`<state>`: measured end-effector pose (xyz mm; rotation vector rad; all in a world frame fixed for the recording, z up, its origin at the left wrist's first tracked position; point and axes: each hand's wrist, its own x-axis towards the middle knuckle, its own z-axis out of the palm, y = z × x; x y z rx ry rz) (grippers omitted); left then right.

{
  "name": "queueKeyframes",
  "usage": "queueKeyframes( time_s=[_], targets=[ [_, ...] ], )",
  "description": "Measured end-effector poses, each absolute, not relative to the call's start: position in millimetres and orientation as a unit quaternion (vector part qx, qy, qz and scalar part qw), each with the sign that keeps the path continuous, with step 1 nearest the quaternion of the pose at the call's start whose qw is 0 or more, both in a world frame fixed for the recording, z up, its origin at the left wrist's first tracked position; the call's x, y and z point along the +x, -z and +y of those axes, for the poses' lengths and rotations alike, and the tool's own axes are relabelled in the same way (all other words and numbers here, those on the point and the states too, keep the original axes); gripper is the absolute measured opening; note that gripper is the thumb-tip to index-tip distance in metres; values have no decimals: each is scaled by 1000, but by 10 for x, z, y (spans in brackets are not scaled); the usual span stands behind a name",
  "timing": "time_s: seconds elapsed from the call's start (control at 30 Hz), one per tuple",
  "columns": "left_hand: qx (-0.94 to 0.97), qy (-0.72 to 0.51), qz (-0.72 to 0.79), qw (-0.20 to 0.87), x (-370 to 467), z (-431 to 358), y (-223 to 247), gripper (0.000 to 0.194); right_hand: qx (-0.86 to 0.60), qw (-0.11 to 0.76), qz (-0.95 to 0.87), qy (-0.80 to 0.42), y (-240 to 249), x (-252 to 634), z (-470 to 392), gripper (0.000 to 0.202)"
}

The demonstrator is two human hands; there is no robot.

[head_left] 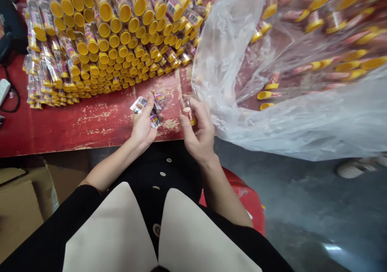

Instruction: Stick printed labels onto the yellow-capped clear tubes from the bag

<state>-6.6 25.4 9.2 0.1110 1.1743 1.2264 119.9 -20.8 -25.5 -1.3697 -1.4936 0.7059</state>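
In my left hand (142, 127) is a small bunch of printed plastic sleeves (155, 120), pinched under the thumb and fanning out past the fingers. My right hand (201, 133) is closed around a small clear tube (188, 111) with a yellow cap at its lower end and a red and white print. The hands are apart, above the front edge of the red table (99, 121). Beyond my left hand rises a large stack of sleeved tubes (111, 52), their yellow caps facing me.
To the right lies a big translucent plastic bag (223, 54), open, with many loose yellow-capped tubes (314, 22). A black object (12, 30) and a cable sit at the far left. Cardboard (21, 207) is below the table; a red stool (244, 195) is under me.
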Motion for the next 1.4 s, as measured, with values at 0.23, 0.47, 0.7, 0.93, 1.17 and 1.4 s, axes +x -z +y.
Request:
queueKeyframes(
  time_s=[0.23,0.47,0.7,0.93,1.17,1.4],
  targets=[
    [84,-563,511,644,-44,158,-37,24,-547,469,-672,-170,131,1272,-300,25],
    [110,-574,490,647,-64,75,-110,36,-558,502,-657,-77,30,1184,-391,35],
    [125,-573,492,643,-124,111,-157,30,-565,474,-658,-152,35,1172,-446,45],
    [140,-550,498,656,-116,63,-128,37,-581,575,-527,-234,130,1102,-482,34],
    [176,-525,475,685,-114,29,-125,41,-563,581,-548,-212,169,1068,-492,26],
    [240,-513,480,670,-155,-103,-138,51,-568,568,-547,-233,44,1104,-379,26]
  ],
)
